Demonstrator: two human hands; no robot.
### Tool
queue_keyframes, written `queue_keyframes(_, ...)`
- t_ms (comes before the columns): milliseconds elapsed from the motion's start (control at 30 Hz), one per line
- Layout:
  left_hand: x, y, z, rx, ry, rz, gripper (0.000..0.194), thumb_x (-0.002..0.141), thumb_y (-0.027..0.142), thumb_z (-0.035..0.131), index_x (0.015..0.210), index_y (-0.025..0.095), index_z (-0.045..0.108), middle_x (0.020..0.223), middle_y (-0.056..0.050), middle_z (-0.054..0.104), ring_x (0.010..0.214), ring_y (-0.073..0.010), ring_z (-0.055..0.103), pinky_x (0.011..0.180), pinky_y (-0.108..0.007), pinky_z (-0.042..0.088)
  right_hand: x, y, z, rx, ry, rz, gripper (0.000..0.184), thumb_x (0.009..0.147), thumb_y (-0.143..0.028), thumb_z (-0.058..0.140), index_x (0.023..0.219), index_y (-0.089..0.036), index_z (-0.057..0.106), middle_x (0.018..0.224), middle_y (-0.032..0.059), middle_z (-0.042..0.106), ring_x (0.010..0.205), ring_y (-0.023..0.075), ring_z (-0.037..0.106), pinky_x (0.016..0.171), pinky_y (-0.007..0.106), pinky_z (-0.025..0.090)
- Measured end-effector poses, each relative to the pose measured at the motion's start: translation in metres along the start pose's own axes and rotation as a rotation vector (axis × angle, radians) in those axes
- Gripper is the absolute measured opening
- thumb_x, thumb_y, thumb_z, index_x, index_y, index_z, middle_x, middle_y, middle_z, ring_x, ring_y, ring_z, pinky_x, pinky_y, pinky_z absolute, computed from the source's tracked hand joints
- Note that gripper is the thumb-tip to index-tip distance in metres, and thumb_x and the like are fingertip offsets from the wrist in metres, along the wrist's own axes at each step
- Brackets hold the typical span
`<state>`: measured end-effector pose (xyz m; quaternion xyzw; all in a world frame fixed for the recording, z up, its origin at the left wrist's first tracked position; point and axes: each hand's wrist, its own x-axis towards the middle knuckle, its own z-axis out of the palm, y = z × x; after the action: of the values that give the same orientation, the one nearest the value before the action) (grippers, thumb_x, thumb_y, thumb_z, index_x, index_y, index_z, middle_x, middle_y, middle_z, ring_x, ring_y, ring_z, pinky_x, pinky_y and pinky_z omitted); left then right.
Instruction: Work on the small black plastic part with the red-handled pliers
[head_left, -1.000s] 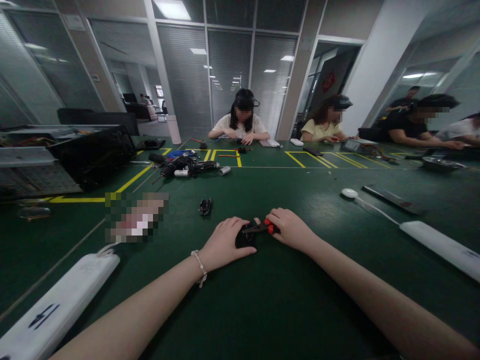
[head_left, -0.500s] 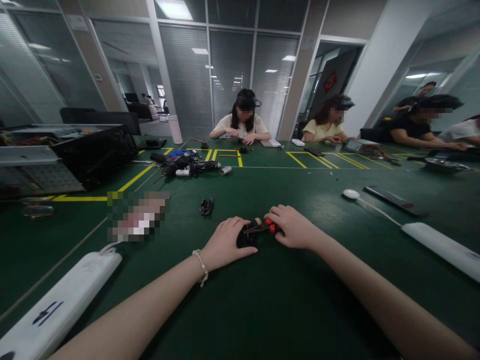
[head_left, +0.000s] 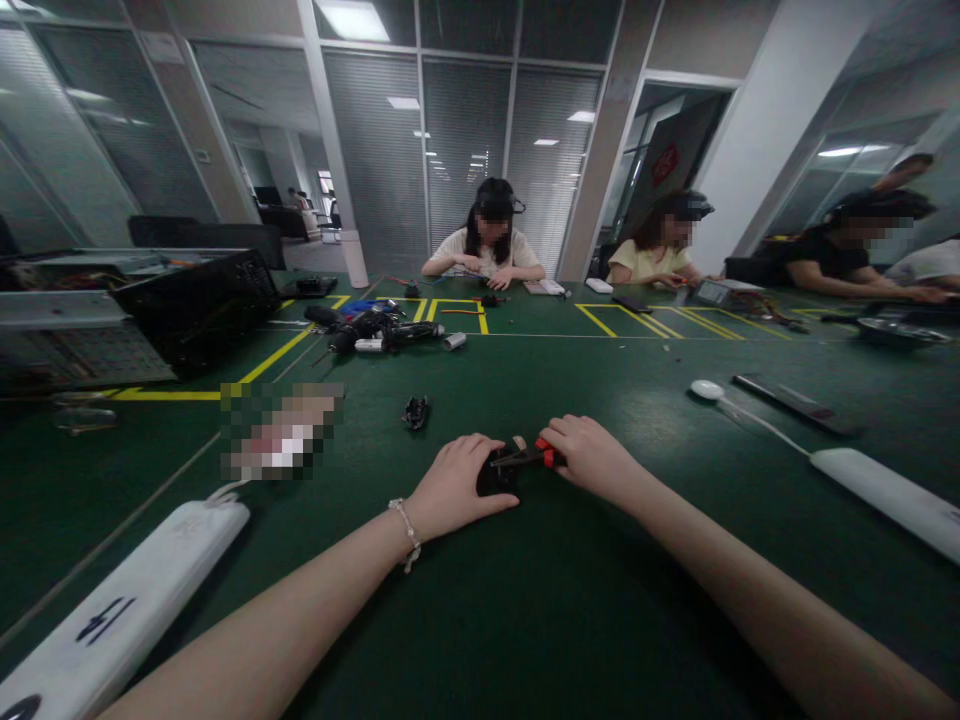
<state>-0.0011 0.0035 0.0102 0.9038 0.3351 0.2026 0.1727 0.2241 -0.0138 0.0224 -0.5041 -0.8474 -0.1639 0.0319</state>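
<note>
My left hand (head_left: 459, 482) is closed around a small black part (head_left: 495, 478), keeping it against the green table; the fingers hide much of it. Red-handled pliers (head_left: 529, 456) are gripped in my right hand (head_left: 589, 455). Their jaws reach over the black part, but whether they bite on it I cannot tell. A small pale piece (head_left: 519, 442) shows just behind the jaws. Farther off to the left, a second small black part (head_left: 415, 412) lies on the table, apart from both hands.
A power drill (head_left: 349, 335) lies among cables and tools at the back left, near an open computer case (head_left: 195, 310). White power strips (head_left: 142, 590) flank my arms. To the right are a dark phone-like slab (head_left: 795, 402) and a white mouse-like object (head_left: 706, 391). Several people sit opposite.
The whole view has shifted slightly. Around the plier handles my right hand has closed a little, and the handles look nearer together; my left hand keeps its hold on the black part.
</note>
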Motion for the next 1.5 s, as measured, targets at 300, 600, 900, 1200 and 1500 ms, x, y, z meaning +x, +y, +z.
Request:
queue_keyframes(300, 0.000, 0.001, -0.001, 0.005, 0.007, -0.006, 0.058, 0.067, 0.056, 0.056, 0.114, 0.023, 0.043, 0.109, -0.005, 0.050, 0.101, -0.0250, 0.046, 0.087, -0.040, 0.037, -0.002, 0.003, 0.002, 0.011, 0.066, -0.044, 0.032, 0.065, -0.019, 0.056, 0.097, -0.015, 0.051, 0.090, 0.0081, 0.053, 0.080, 0.0194, 0.047, 0.069, 0.031, 0.034)
queue_keyframes(600, 0.000, 0.000, 0.001, -0.007, 0.010, 0.000, 0.059, 0.067, 0.056, 0.055, 0.114, 0.023, 0.043, 0.110, -0.006, 0.049, 0.102, -0.0257, 0.045, 0.087, -0.041, 0.036, -0.006, -0.003, -0.001, -0.005, 0.125, 0.049, 0.044, 0.064, -0.009, 0.054, 0.106, -0.020, 0.051, 0.097, 0.0074, 0.054, 0.090, 0.0213, 0.047, 0.079, 0.036, 0.033)
queue_keyframes(900, 0.000, 0.000, 0.000, 0.002, 0.007, 0.004, 0.059, 0.067, 0.057, 0.055, 0.114, 0.023, 0.043, 0.109, -0.005, 0.050, 0.102, -0.0249, 0.046, 0.087, -0.041, 0.036, -0.006, -0.007, -0.002, 0.079, 0.100, 0.081, 0.043, 0.064, -0.015, 0.051, 0.107, -0.017, 0.052, 0.097, 0.0086, 0.054, 0.090, 0.0213, 0.044, 0.079, 0.036, 0.031)
queue_keyframes(1200, 0.000, -0.001, 0.002, 0.012, 0.014, 0.009, 0.059, 0.067, 0.057, 0.055, 0.114, 0.023, 0.043, 0.111, -0.005, 0.049, 0.104, -0.0254, 0.045, 0.088, -0.042, 0.035, -0.007, 0.000, 0.007, 0.097, 0.101, 0.004, 0.045, 0.065, -0.014, 0.051, 0.110, -0.016, 0.049, 0.096, 0.0091, 0.054, 0.090, 0.0214, 0.044, 0.079, 0.037, 0.032)
queue_keyframes(1500, 0.000, 0.002, -0.002, -0.007, -0.010, -0.011, 0.057, 0.068, 0.056, 0.054, 0.114, 0.023, 0.043, 0.111, -0.005, 0.049, 0.104, -0.0251, 0.044, 0.089, -0.041, 0.035, -0.005, -0.003, 0.012, 0.068, 0.121, 0.017, 0.036, 0.065, -0.012, 0.053, 0.101, -0.017, 0.052, 0.092, 0.0083, 0.054, 0.085, 0.0209, 0.046, 0.075, 0.034, 0.035)
